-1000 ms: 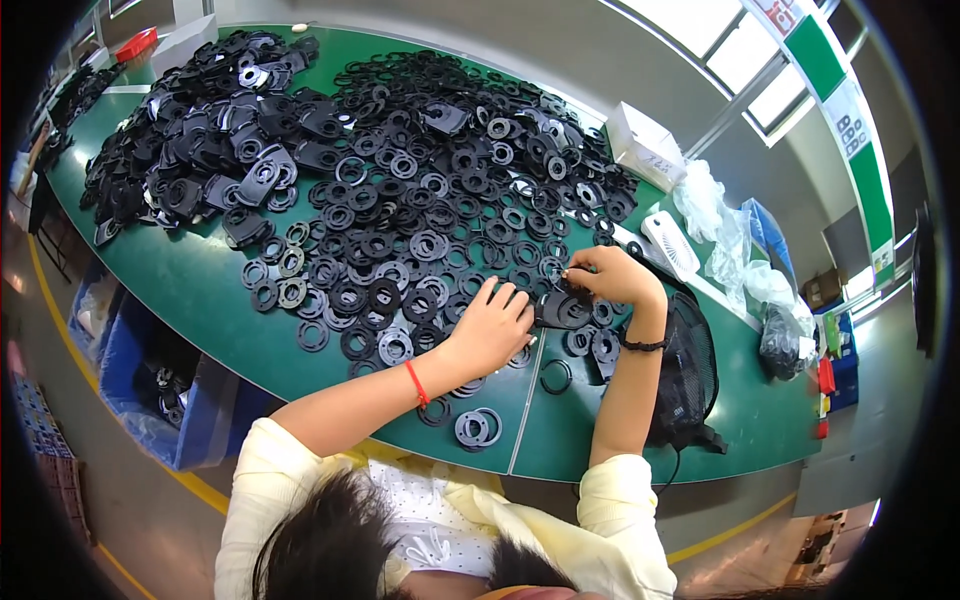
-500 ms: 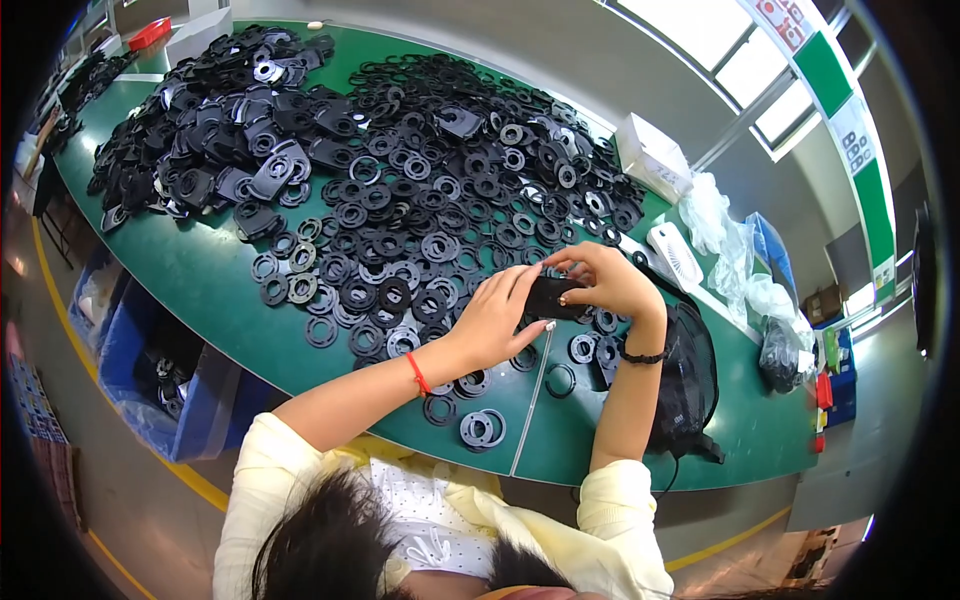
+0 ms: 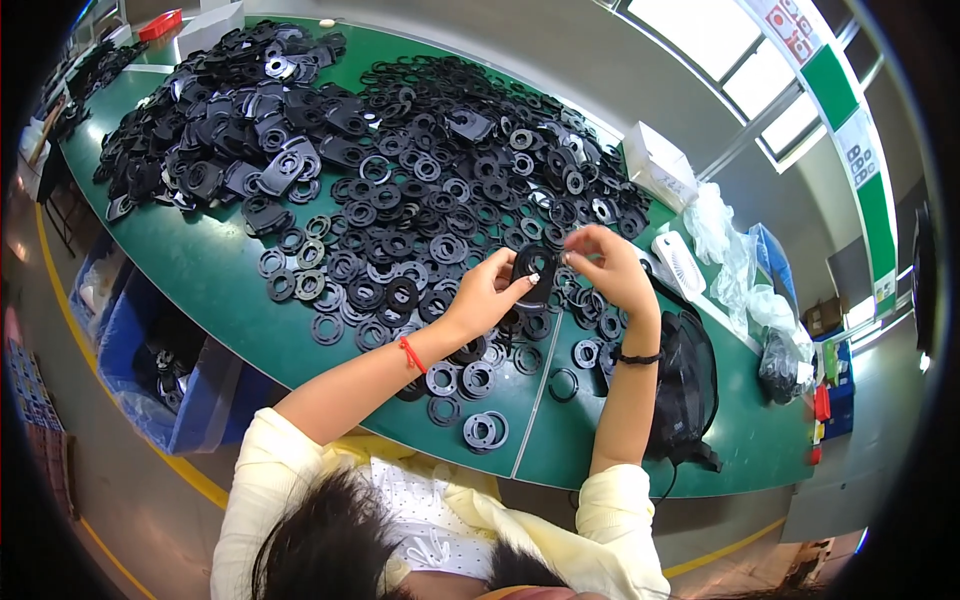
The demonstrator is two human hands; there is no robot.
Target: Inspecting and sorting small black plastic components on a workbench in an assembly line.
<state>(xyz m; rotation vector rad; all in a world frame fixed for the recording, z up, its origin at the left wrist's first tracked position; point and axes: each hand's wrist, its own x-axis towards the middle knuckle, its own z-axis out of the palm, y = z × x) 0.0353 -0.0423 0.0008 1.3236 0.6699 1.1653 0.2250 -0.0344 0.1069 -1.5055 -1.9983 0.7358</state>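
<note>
A: Quick, the hands. What's each one doing?

B: Left hand (image 3: 490, 295) grips a black plate part (image 3: 543, 289), thumb on the near face, fingers behind. Right hand (image 3: 612, 265) is just right of it, bent, thumb and fingertips close together, a bit blurred. Can't tell if anything is pinched there.

A: Where's the part?

B: Held tilted above the desk (image 3: 220, 290), at the near right edge of the heap of black rings (image 3: 440, 190). Its round ring end points to the far side.

A: Around it?

B: Far left, a pile of black plates (image 3: 230, 150). Near edge, two overlapping grey rings (image 3: 492, 432), left of the desk seam. Right of the right forearm, a black mesh bag (image 3: 688, 385). Farther along the right: white slotted piece (image 3: 678, 262), white box (image 3: 658, 168), clear plastic bags (image 3: 710, 215). Blue bin (image 3: 215, 400) below the desk on the left.

A: Labels, writing?

B: Green and white sign strip (image 3: 874, 215) at far right, with panels of printed shapes: red ones on the upper panel (image 3: 795, 30), dark outlined rounds on the lower panel (image 3: 857, 150). Any smaller print is too tiny to make out.
</note>
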